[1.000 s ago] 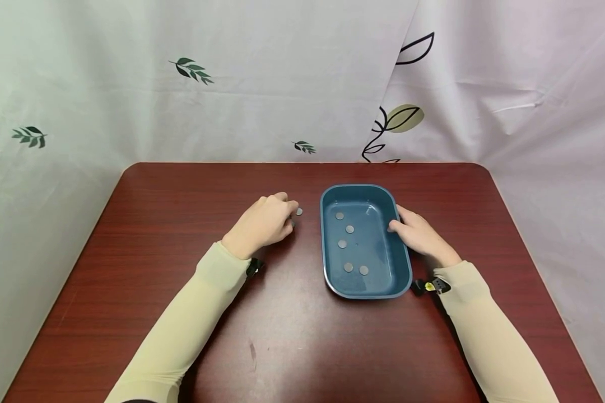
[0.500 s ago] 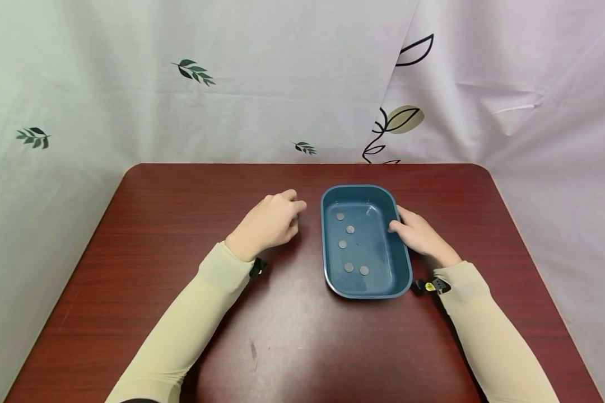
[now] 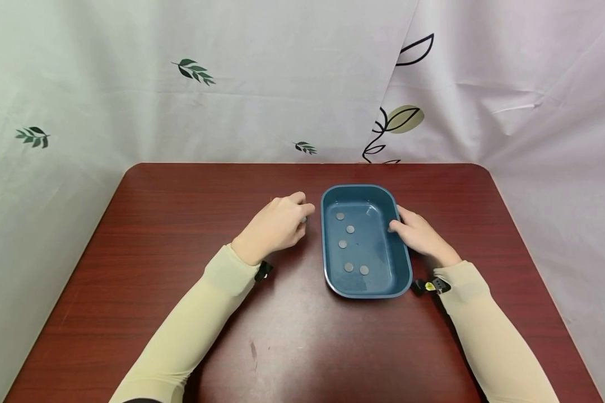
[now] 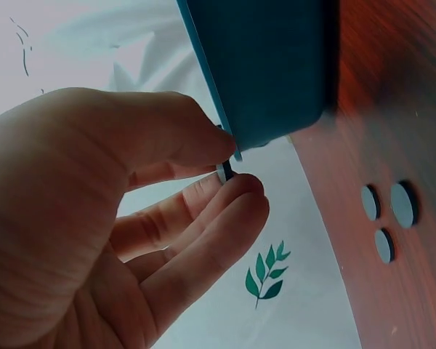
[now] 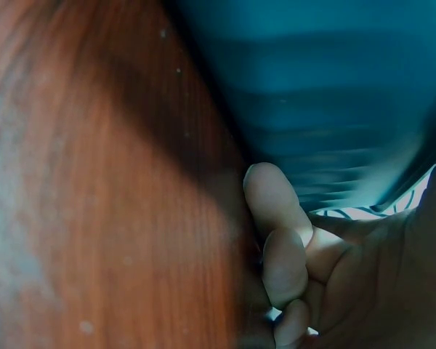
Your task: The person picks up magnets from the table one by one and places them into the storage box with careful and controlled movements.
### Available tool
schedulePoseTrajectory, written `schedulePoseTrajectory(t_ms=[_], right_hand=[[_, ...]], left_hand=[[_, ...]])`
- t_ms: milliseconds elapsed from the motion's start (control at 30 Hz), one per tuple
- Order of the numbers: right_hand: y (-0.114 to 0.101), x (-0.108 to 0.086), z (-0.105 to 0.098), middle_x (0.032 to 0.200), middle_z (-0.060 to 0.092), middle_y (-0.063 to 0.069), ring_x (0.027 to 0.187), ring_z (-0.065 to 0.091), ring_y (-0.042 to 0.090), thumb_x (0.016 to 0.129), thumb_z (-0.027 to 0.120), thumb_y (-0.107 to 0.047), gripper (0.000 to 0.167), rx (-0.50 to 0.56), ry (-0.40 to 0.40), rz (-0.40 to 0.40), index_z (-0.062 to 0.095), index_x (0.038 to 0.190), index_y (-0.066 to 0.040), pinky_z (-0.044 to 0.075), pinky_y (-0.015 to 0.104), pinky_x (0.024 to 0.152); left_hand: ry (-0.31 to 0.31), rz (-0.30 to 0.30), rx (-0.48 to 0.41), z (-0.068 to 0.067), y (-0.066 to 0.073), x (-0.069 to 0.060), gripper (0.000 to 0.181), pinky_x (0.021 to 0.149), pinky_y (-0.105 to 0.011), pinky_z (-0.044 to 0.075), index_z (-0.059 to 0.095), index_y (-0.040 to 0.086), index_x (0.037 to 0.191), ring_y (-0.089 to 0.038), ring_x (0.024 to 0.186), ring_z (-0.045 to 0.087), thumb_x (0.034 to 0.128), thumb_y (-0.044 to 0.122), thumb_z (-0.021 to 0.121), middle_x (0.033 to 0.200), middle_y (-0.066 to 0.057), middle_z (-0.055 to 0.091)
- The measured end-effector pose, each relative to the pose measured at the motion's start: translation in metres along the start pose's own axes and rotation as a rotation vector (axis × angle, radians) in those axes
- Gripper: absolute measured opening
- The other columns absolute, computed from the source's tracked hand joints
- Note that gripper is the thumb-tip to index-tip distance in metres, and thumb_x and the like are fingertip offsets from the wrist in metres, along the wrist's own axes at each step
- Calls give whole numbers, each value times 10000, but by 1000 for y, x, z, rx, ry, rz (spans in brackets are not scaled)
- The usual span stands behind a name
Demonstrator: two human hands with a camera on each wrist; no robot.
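Observation:
A blue rectangular tray (image 3: 367,291) with rounded corners stands right of the table's middle. Several small grey discs (image 3: 350,229) lie flat inside it. Just left of the tray, raised above the table, my left hand (image 3: 272,229) pinches a grey disc (image 4: 226,171) between thumb and fingertips. Its thumb appears close to the tray's rim in the left wrist view. My right hand (image 3: 420,238) grips the tray's right wall, thumb over the rim and fingers outside, near the table in the right wrist view.
Three more grey discs (image 4: 404,204) lie on the table in the left wrist view; my left hand hides them from the head camera. The reddish-brown wooden table (image 3: 302,352) ends at a white curtain (image 3: 262,101) with leaf prints. A dark camera strap (image 3: 264,271) sits at the left wrist.
My left hand has moved right toward the tray with the disc between its fingers. The right hand and the tray stay where they were.

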State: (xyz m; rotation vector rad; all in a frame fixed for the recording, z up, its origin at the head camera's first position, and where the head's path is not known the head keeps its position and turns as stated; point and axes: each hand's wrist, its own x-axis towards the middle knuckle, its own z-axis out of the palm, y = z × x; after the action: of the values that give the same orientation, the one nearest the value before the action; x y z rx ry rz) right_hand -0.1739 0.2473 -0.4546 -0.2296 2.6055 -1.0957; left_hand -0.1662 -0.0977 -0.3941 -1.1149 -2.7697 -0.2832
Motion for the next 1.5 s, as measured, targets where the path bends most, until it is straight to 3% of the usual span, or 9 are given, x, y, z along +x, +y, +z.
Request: schedulePoseTrajectory(t_ms=[267, 533, 933, 1200, 1500], right_hand=[[0, 1, -1, 1299, 662, 209, 968, 689, 275, 953, 496, -155, 536, 4, -4, 4, 480, 1481, -65, 527, 394, 875], [2, 1, -1, 1311, 660, 216, 962, 697, 272, 959, 495, -154, 546, -1, -5, -2, 466, 1496, -59, 534, 406, 880], [2, 1, -2, 1309, 659, 214, 952, 700, 268, 960, 492, -158, 553, 4, -8, -4, 458, 1503, -61, 536, 401, 876], [1, 0, -2, 1278, 666, 195, 954, 692, 256, 937, 518, -147, 515, 10, -10, -1, 503, 1446, -70, 522, 376, 861], [1, 1, 0, 1280, 667, 194, 943, 693, 250, 941, 503, -160, 527, 6, -5, 1, 491, 1461, -73, 526, 372, 858]], left_hand=[[42, 45, -4, 4, 8, 4, 127, 598, -271, 506, 715, 62, 1003, -175, 625, 548, 889, 43, 662, 849, -59, 535], [95, 97, -15, 10, 17, 10, 71, 603, -271, 463, 655, 80, 935, -170, 662, 505, 893, 57, 603, 832, -46, 509], [86, 124, -2, 15, 31, 19, 99, 629, -275, 457, 668, 93, 977, -174, 698, 504, 907, 76, 599, 846, -41, 521], [107, 180, 16, 21, 40, 26, 61, 662, -269, 435, 618, 103, 883, -176, 697, 469, 918, 70, 581, 822, -30, 507], [81, 208, 15, 26, 53, 32, 75, 713, -270, 474, 668, 102, 979, -182, 754, 521, 944, 105, 602, 872, -37, 550]])
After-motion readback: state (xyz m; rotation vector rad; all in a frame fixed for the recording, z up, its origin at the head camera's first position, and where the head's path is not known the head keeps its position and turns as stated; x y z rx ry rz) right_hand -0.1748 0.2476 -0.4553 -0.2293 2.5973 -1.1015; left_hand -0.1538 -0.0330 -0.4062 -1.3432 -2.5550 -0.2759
